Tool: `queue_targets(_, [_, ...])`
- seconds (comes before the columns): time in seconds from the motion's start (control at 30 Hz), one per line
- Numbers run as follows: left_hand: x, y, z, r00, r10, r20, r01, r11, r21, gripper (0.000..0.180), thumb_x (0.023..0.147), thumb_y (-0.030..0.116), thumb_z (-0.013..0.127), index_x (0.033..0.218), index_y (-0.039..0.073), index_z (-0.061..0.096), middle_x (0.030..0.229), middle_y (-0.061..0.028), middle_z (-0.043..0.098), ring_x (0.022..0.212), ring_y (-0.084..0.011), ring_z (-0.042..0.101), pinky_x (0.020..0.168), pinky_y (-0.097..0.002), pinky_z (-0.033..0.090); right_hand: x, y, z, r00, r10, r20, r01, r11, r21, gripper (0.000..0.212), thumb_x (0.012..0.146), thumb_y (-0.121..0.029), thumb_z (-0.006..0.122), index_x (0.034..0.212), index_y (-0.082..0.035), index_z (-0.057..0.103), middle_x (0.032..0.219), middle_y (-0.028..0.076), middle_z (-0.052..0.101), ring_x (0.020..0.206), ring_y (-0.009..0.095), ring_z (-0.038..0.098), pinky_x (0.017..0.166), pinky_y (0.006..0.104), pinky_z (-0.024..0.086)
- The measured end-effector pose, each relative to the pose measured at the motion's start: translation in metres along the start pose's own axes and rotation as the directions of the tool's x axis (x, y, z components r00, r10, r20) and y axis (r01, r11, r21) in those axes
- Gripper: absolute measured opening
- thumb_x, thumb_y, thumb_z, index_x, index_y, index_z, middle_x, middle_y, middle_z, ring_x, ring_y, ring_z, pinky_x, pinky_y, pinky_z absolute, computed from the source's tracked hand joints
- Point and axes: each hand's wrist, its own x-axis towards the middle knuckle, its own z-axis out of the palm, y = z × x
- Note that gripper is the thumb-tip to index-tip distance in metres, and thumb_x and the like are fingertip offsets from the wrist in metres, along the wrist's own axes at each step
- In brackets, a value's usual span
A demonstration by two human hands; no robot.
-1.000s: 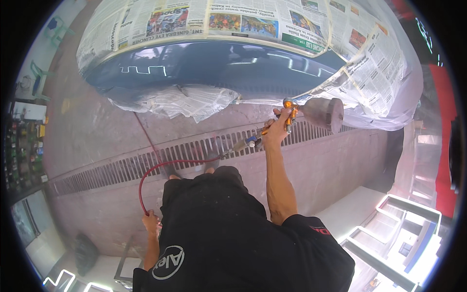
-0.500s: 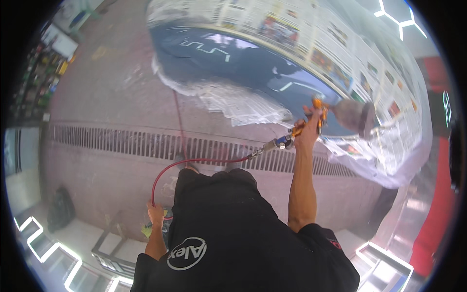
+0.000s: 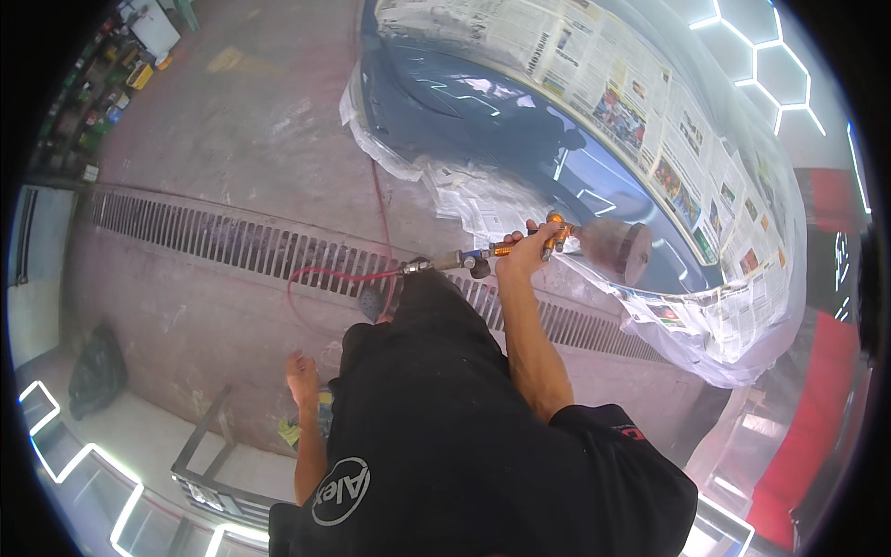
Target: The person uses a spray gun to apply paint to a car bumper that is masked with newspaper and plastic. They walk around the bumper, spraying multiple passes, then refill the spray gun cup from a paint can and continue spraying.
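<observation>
My right hand (image 3: 525,252) grips an orange spray gun (image 3: 558,232) with a cloudy paint cup (image 3: 613,248) on it. The gun is beside the lower edge of a glossy blue car panel (image 3: 501,130), apart from its surface as far as I can tell. Newspaper masking (image 3: 603,88) and plastic sheeting surround the panel. From a metal fitting behind the gun's handle runs a red air hose (image 3: 348,276), looping over the floor grate. My left hand (image 3: 301,376) hangs low at my left side, fingers loosely apart, with nothing in it.
A long slotted drain grate (image 3: 232,237) crosses the floor under me. A black bag (image 3: 97,371) stands at the left, near a metal frame stand (image 3: 209,483). Shelves with cluttered containers (image 3: 93,121) are at the far left. A red wall band (image 3: 803,446) is at the right.
My left hand has let go of the red hose, which now loops loosely. My right hand and the spray gun have come left and lower in view, while the panel appears shifted right.
</observation>
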Motion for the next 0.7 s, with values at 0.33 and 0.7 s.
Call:
queue_targets(0.33, [0.02, 0.025, -0.045, 0.993, -0.118, 0.011, 0.118, 0.99, -0.075, 0.043, 0.107, 0.021, 0.065, 0.14, -0.007, 0.07, 0.102, -0.0166, 0.08, 0.087, -0.0216, 0.074, 0.083, -0.0376, 0.058, -0.031, 0.062, 0.135, 1.0, -0.024, 0.007, 0.024, 1.0, 0.007, 0.061, 0.108, -0.066, 0.067, 0.091, -0.009, 0.052, 0.074, 0.004, 0.053, 0.051, 0.015, 0.052, 0.045, 0.0302, 0.042])
queue_targets(0.7, [0.169, 0.103, -0.123, 0.996, -0.038, -0.084, 0.045, 0.996, 0.081, 0.045, 0.105, 0.024, 0.066, 0.14, -0.004, 0.072, 0.095, -0.014, 0.079, 0.088, -0.0227, 0.075, 0.084, -0.038, 0.058, -0.104, 0.189, 0.331, 0.934, -0.069, 0.35, 0.08, 0.997, -0.016, 0.05, 0.111, -0.054, 0.07, 0.117, -0.005, 0.063, 0.098, 0.005, 0.065, 0.053, 0.012, 0.055, 0.047, 0.0267, 0.043])
